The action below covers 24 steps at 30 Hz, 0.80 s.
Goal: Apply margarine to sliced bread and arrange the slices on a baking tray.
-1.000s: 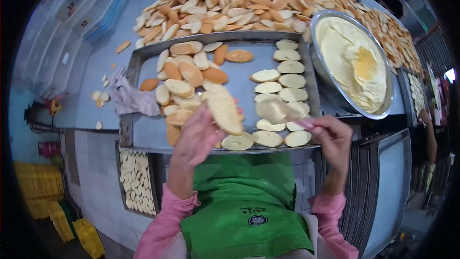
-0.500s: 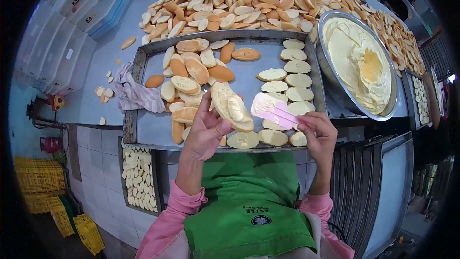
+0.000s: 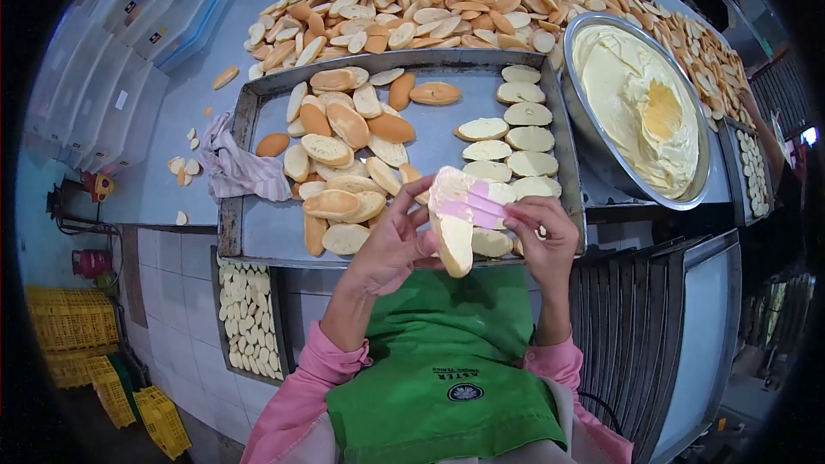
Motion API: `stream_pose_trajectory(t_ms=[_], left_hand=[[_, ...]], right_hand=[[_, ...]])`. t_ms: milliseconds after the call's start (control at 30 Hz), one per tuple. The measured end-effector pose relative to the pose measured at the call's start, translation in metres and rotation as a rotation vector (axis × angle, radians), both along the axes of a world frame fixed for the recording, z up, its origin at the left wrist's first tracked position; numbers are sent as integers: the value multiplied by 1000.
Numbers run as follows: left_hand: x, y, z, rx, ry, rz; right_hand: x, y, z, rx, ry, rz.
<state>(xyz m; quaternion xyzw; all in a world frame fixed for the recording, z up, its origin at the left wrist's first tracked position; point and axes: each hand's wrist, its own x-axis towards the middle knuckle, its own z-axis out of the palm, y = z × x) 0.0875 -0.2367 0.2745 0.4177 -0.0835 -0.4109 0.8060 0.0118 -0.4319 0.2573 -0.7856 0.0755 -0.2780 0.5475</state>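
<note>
Yellow crates (image 3: 73,318) stand on the floor at far left, below clear plastic bins (image 3: 107,103) at the edge of a grey-blue worktop (image 3: 189,94). Next comes a crumpled striped cloth (image 3: 245,163), touching the left wall of a shallow metal tray (image 3: 266,228); below the worktop sits a second tray of pale slices (image 3: 249,318). Inside the upper tray, loose bread pieces (image 3: 344,150) lie heaped on the left, some crust up, some cut face up. At center, over the tray's near edge, a person in a green apron (image 3: 447,387) works with both hands — the left hand (image 3: 382,249) clamped on an oval slice of bread (image 3: 455,245), held tilted, and the right hand (image 3: 546,228) pinching the handle of a pink spatula (image 3: 485,209), its cream-smeared blade against the slice. The two hands are apart, near each other. To the right, coated slices (image 3: 528,139) lie in columns along the tray's wall, and just beside it stands a metal bowl (image 3: 593,146) of pale yellow cream (image 3: 632,94). A large pile of bread (image 3: 412,0) spreads behind tray and bowl.
</note>
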Motion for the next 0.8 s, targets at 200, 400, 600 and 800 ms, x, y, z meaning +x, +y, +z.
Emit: stream_pose_trajectory(t_ms=[200,400,600,800], left_hand=[[-1,11,-4,-1,81,-154],[45,25,-7,329,4,-180],[59,13,15,403,-36,-211],[64,13,30,489,-221,-298]], right_hand=[[7,-12,5,-117,15,-171],[-15,-30,-5,233,-29,-183],[-40,-35,5,319,301,252],[-38,-43,1,107,242,190]])
